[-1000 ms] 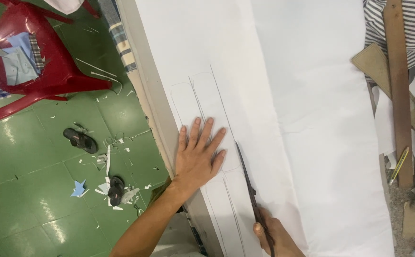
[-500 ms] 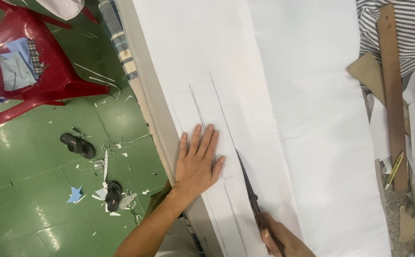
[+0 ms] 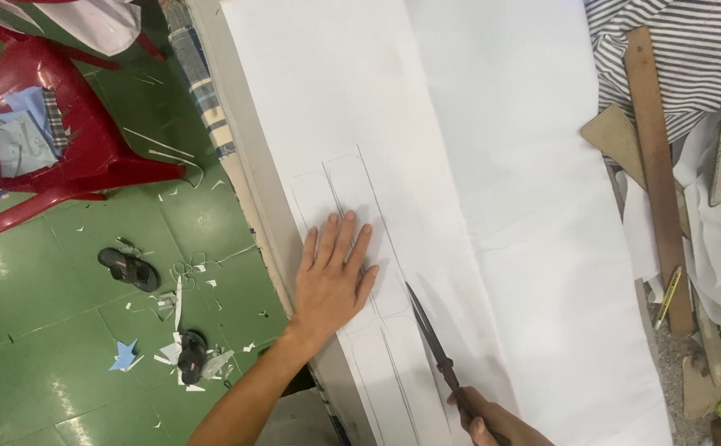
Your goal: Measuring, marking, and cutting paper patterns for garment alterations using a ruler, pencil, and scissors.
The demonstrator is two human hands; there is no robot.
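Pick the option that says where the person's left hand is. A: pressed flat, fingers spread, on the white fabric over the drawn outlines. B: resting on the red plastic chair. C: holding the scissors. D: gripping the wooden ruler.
A: the left hand lies flat with spread fingers on the white fabric, over the pencilled strip outlines, while the right hand holds the scissors.

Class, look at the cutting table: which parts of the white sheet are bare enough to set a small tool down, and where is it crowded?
The white sheet is bare above the left hand and between the scissors and the wooden ruler. It is crowded along the right edge, where the ruler, striped cloth and paper scraps pile up.
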